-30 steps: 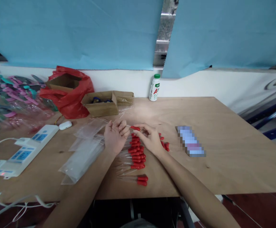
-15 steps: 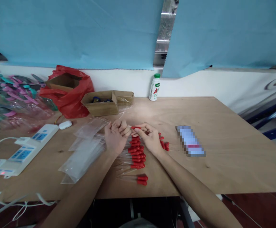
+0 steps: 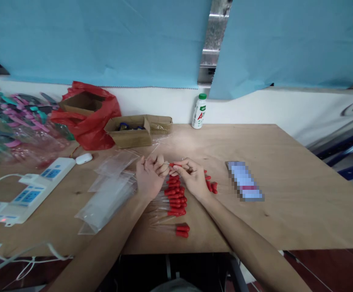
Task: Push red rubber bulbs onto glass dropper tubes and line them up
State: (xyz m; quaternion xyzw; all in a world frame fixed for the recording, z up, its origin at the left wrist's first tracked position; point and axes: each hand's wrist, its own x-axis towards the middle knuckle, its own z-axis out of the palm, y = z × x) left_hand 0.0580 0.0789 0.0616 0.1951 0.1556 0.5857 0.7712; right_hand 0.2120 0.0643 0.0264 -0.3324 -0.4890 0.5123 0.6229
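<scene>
My left hand (image 3: pixel 149 177) is curled around the thin clear tube of a dropper above the wooden table (image 3: pixel 286 202). My right hand (image 3: pixel 191 175) pinches the red rubber bulb (image 3: pixel 174 165) at the end of that same tube, the two hands almost touching. Beneath them lies a row of finished droppers with red bulbs (image 3: pixel 174 198), and two more (image 3: pixel 181 231) lie apart nearer the table's front edge. A few loose red bulbs (image 3: pixel 211 186) rest just right of my right hand.
Clear plastic sleeves (image 3: pixel 106 198) lie left of my hands. A white power strip (image 3: pixel 33 190) with cables sits at far left, and a white earbud case (image 3: pixel 83 158). Cardboard boxes (image 3: pixel 130 132), a red bag (image 3: pixel 88 117), a small bottle (image 3: pixel 199 111) and a blurred pack (image 3: pixel 245 185) stand around.
My hands have come slightly closer together, with the red bulb pushed nearer to my left fingers. Everything on the table stays in place.
</scene>
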